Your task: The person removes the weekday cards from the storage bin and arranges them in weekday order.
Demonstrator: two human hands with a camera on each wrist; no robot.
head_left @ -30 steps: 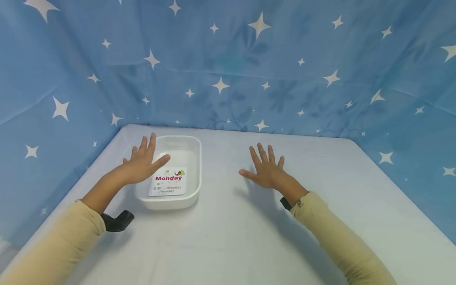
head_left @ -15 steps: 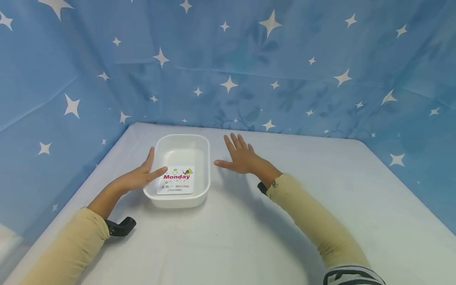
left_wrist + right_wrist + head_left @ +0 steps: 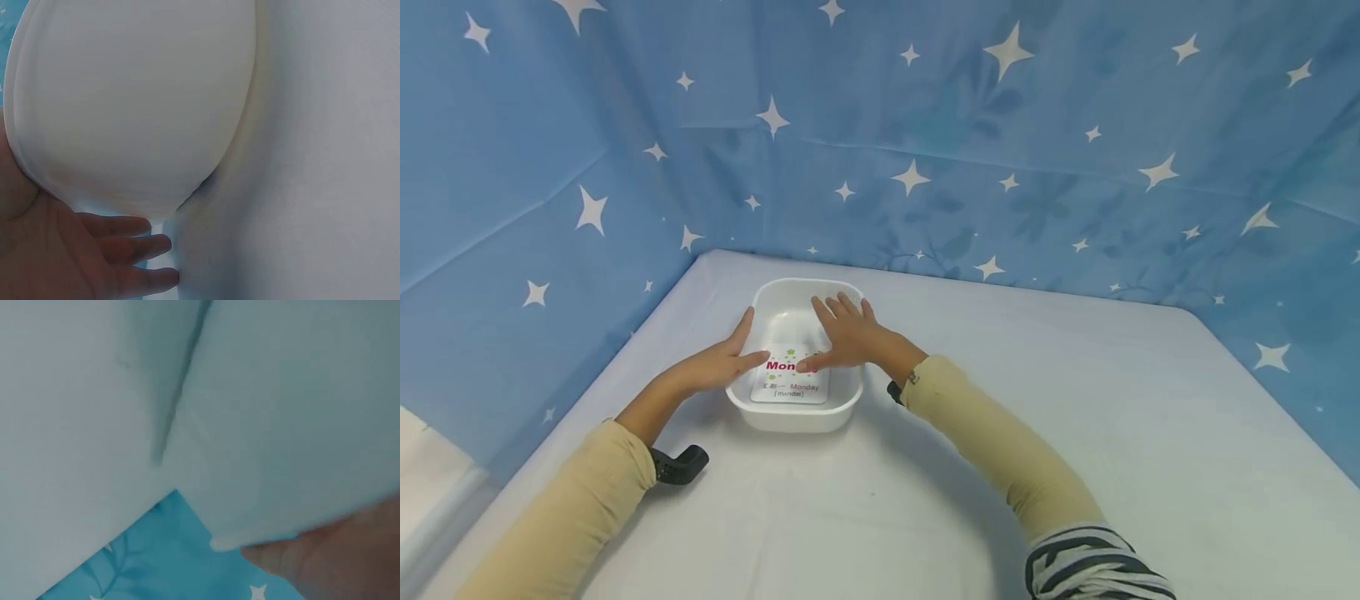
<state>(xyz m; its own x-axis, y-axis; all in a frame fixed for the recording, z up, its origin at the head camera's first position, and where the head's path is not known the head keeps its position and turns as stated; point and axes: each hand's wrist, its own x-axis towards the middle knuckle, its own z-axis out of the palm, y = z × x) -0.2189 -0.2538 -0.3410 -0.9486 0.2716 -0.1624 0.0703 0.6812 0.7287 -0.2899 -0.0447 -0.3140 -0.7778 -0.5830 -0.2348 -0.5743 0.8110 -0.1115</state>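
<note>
A white plastic tub [image 3: 797, 419] stands on the table, with a white card [image 3: 790, 393] printed "Monday" lying in its near half. At the tub's left side is my left hand [image 3: 711, 367]; its thumb reaches over the rim toward the card. In the left wrist view the other fingers [image 3: 137, 281] stretch straight along the tub's outer wall [image 3: 131, 112]. My right hand [image 3: 853, 337] is spread above the tub's right side, its thumb overlapping part of the card's lettering. The right wrist view shows that hand [image 3: 350, 550] beside the rim, mostly out of frame.
A white cloth [image 3: 1000, 467] covers the table. Behind it and along the left hangs a blue curtain [image 3: 955, 125] with white stars. Each wrist wears a black camera mount, the left one [image 3: 681, 465] showing plainly.
My right hand has moved left from the open table to over the tub's right side. The left hand has drawn back from above the tub to its left rim. The head view has turned slightly left.
</note>
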